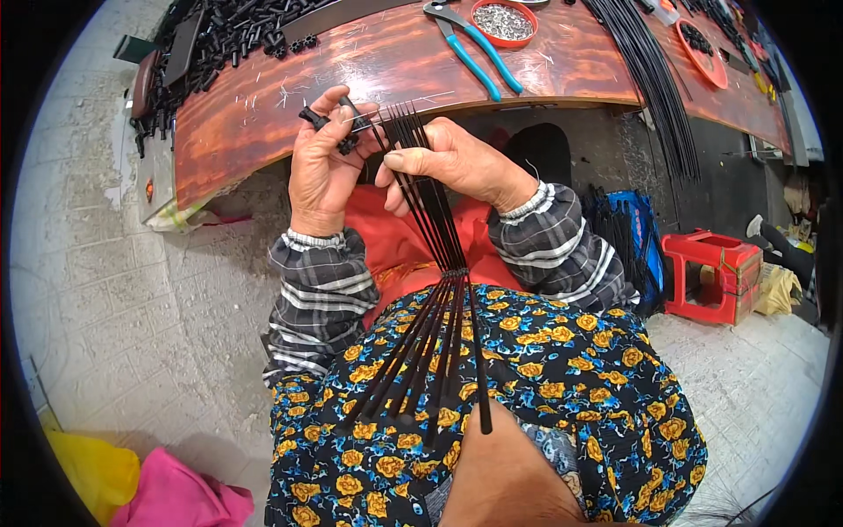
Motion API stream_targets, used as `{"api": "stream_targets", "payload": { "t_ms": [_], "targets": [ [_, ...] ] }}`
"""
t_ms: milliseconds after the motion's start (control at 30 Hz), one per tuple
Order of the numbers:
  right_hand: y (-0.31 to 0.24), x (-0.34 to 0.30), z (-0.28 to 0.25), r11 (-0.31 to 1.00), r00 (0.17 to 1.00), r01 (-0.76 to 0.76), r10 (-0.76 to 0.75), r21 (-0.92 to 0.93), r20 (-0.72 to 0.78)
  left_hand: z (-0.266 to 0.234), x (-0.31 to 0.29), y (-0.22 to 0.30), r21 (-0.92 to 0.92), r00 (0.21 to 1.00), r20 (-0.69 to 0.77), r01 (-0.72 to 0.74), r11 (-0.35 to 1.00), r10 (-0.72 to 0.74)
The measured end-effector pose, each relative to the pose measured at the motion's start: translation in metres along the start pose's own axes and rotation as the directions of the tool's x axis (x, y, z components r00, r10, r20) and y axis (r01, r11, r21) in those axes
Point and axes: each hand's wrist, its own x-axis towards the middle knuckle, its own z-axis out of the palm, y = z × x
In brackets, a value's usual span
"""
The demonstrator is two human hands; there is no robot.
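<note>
A fan of thin black umbrella ribs (450, 233) hangs in front of my body, joined partway down, the lower ends spread over the patterned apron. My right hand (465, 165) is closed round their upper part, thumb across the front. Just to the left, my left hand (323, 176) grips small black plastic fittings (313, 117) between thumb and fingers. A thin silvery wire (421, 97) runs from the left fingers to the right, passing by the rib tips. Whether it goes through them, I cannot tell. Both hands are raised at the near edge of the reddish wooden table (237, 145).
On the table lie blue-handled pliers (479, 57), a red bowl (505, 44) of small metal bits, piled black plastic parts (237, 35) and a red dish (716, 72). Long black rods (654, 88) overhang the edge. A red stool (698, 303) and blue bag (648, 246) stand right.
</note>
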Motion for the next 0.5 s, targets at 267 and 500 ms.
{"api": "stream_targets", "payload": {
  "t_ms": [267, 500],
  "targets": [
    [-0.001, -0.001, 0.000, 0.999, 0.999, 0.035, -0.035, -0.007, 0.011, -0.001, 0.005, 0.000, 0.035, 1.000, 0.025, -0.006, 0.999, 0.005],
    [0.000, -0.003, 0.000, 0.999, 0.999, 0.039, -0.039, -0.009, 0.006, 0.012, 0.001, 0.006, 0.054, 1.000, 0.020, 0.011, 0.998, -0.012]
  ]
}}
